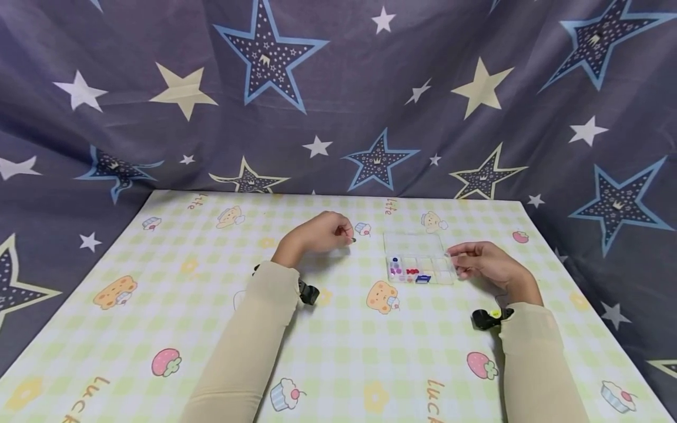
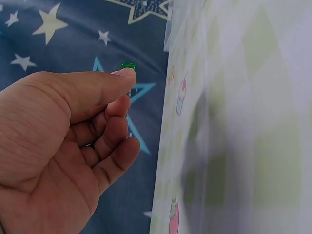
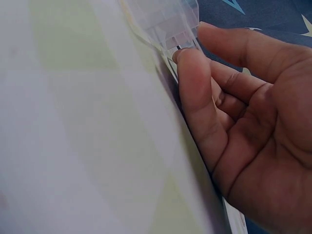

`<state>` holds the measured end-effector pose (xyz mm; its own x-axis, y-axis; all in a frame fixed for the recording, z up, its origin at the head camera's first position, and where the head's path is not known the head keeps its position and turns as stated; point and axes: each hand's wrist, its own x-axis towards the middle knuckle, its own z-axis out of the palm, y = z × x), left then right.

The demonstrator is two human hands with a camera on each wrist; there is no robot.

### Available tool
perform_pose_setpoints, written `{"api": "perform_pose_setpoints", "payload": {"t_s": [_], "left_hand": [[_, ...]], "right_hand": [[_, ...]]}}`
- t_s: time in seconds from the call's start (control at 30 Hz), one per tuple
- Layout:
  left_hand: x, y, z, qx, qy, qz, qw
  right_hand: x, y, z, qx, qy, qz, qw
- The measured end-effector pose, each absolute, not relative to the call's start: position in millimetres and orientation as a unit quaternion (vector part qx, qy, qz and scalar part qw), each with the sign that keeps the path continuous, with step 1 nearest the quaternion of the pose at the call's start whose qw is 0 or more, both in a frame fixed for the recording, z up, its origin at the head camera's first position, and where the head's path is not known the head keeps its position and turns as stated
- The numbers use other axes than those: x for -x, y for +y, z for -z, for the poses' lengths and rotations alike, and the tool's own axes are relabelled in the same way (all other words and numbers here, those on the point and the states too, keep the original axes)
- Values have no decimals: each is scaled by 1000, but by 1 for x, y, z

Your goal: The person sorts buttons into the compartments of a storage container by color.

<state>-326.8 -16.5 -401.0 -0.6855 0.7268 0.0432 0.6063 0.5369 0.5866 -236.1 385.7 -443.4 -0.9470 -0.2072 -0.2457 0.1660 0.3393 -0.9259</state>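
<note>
Between the thumb and fingertips of my left hand (image 1: pixel 324 231) is a small shiny green bead (image 2: pixel 128 65), held above the table left of the box. A clear plastic compartment box (image 1: pixel 446 275) lies on the tablecloth with its transparent lid (image 1: pixel 414 242) folded back. Its left compartments contain purple beads (image 1: pixel 395 271), red beads (image 1: pixel 412 271) and a dark blue bead (image 1: pixel 395 259). My right hand (image 1: pixel 488 265) holds the box by its right edge, thumb and curled fingers at the corner; in the right wrist view, fingertips overlap the clear plastic (image 3: pixel 165 19).
A blue piece (image 1: pixel 423 279) shows at the box's front edge. The green-checked tablecloth (image 1: pixel 211 329) has printed bears, cupcakes and strawberries. Behind the table hangs a dark curtain (image 1: pixel 338 76) with stars. Black wrist cameras (image 1: pixel 309 292) are strapped over both sleeves.
</note>
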Motion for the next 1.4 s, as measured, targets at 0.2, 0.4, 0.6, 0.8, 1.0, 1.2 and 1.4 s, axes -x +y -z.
{"api": "perform_pose_setpoints", "payload": {"t_s": [0.2,0.4,0.6,0.8,1.0,1.2,1.4], "left_hand": [[325,2,402,-397,863,-295,104],[320,18,405,-408,862,-284,103],[318,37,410,-432,855,-273,91],[314,54,412,-453,848,-261,90],[308,67,411,-449,845,-270,104],[306,79,412,-452,846,-265,98],[304,90,413,-459,849,-248,84]], "right_hand": [[237,385,444,11,800,576,165],[238,384,444,11,798,579,166],[238,385,445,13,800,577,165],[237,386,445,8,799,577,168],[236,386,445,4,796,581,168],[236,384,444,5,797,580,168],[237,385,443,10,797,580,171]]}}
